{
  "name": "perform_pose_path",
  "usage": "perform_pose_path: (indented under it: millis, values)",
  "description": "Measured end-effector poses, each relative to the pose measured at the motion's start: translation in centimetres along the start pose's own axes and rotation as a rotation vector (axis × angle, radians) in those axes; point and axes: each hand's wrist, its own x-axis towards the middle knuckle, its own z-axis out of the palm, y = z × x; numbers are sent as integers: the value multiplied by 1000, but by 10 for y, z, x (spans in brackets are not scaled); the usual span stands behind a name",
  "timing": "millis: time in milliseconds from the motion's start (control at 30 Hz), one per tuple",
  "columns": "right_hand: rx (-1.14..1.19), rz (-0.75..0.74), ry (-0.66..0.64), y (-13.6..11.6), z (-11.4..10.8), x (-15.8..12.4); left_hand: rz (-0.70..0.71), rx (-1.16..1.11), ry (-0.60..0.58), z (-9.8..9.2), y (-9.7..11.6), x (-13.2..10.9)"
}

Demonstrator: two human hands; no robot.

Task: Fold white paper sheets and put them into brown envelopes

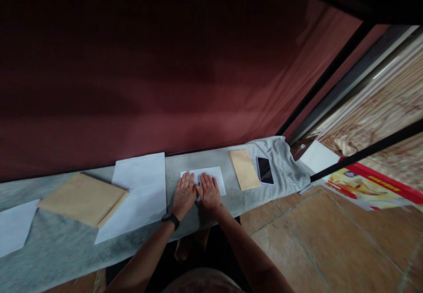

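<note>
Forearms [142,253] lead to left hand [184,195] and right hand [209,191], fingers flattened, hiding part of white paper [220,183]; phone [265,170] and, seemingly, brown envelope [244,170] lie rightward.

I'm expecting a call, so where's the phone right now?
In the head view, the phone lies on the gray cloth, right of the small tan envelope and the hands.
</note>
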Motion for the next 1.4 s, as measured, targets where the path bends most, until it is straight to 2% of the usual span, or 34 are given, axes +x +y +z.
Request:
perform_pose_path:
  millis: [100, 333, 600, 700, 767, 867, 967, 1067, 1233, 1400]
  values:
    - [-40, 23, 7, 5, -1, -11, -9, 14, 19, 0, -2, -2]
    - [-163, 118, 31, 37, -20, -30, -21, 79, 50, -2, -4, -10]
    - [-186, 253, -3, 52, -34, -43, -65, 62, 96, -2, -10, -17]
    - [-172, 295, 27, 51, -37, -45, -88, 57, 118, -4, -1, -23]
    - [-144, 254, 40, 43, -35, -47, -49, 46, 109, -2, 14, -31]
    - [-62, 75, 8, 21, -29, -53, 100, -1, 46, 4, 39, -47]
    - [-8, -55, -41, 6, -24, -65, 185, -19, -4, 10, 50, -65]
    - [-37, -51, -47, 9, -28, -77, 186, 23, -13, 7, 44, -78]
    - [-126, -9, -19, 33, -43, -90, 143, 62, 9, -8, 25, -84]
    - [-172, 46, 14, 48, -49, -99, 75, 56, 36, -10, 16, -94]
